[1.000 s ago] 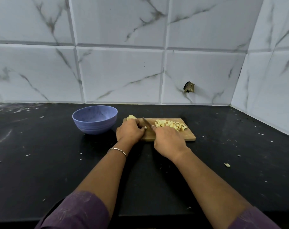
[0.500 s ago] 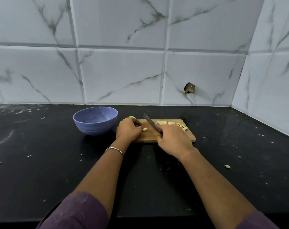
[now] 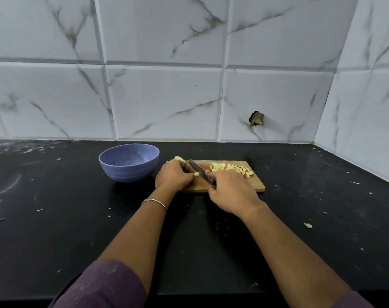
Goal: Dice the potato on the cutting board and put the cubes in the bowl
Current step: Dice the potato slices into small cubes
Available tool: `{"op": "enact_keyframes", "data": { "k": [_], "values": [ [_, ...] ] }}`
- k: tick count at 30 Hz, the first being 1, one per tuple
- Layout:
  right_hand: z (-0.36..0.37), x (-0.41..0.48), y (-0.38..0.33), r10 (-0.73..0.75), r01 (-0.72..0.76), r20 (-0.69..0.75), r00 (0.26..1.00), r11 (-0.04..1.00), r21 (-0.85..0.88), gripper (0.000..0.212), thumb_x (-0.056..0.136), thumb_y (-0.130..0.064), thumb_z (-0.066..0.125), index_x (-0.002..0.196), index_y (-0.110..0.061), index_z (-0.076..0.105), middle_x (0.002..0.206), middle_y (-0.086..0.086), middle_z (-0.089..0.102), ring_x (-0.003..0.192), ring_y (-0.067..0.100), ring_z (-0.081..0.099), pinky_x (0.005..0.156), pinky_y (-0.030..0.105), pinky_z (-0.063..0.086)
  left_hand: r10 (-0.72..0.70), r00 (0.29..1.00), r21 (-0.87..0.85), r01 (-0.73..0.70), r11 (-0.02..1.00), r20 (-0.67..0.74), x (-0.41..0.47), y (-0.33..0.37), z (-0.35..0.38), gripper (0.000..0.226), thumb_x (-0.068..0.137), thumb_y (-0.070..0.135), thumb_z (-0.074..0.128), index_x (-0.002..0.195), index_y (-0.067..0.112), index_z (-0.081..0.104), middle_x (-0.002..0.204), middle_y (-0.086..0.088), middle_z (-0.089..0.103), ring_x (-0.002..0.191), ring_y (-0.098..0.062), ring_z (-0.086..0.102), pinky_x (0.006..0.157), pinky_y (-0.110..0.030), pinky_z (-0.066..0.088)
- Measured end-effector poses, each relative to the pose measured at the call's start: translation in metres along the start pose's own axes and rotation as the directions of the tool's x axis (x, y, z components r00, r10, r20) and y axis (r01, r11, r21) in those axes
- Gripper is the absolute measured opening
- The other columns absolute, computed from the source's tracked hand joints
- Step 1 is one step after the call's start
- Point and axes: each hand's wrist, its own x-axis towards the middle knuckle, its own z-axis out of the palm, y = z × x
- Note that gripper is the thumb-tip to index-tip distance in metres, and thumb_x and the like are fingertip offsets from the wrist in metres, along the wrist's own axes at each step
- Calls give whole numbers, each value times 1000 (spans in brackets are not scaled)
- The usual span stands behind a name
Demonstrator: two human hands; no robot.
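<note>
Head: black counter [image 3: 55, 230], marble-tiled wall [image 3: 167, 96]

Ahead of me stands a wall [image 3: 167, 96] of large white tiles veined in grey. It meets a side wall [image 3: 367, 107] in the corner on my right. One tile has a small broken hole [image 3: 256, 118]. Below lies my black worktop [image 3: 55, 230], glossy, flecked with pale crumbs [image 3: 39, 210] and smears [image 3: 11, 185].

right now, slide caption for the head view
Left hand steadies potato, right hand cuts with knife on cutting board beside blue bowl
</note>
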Motion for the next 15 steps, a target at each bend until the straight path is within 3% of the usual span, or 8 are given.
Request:
{"op": "enact_keyframes", "data": {
  "k": [8, 15],
  "values": [
    [-1, -2, -2, -5, 5, -4, 1000, 1000, 9, 49, 99, -24, 54, 147, -30, 47, 109, 0, 65, 94, 15, 61, 79, 28, 50, -7, 1000, 12, 7, 1000, -8, -2, 0, 2, 10, 84, 34, 70, 89, 26, 72, 97, 0, 73, 97, -19, 66, 83, -32, 54],
    [2, -2, -7, -21, 21, 4, 1000, 999, -33, 51, 99, -21, 53, 149, -28, 45, 114, 4, 65, 104, 21, 62, 88, 34, 53, -13, 1000, 10, 13, 1000, -16, -2, 1, 2, 11, 84, 33, 68, 91, 27, 73, 98, 1, 73, 99, -19, 66, 80, -30, 52]
  ]
}}
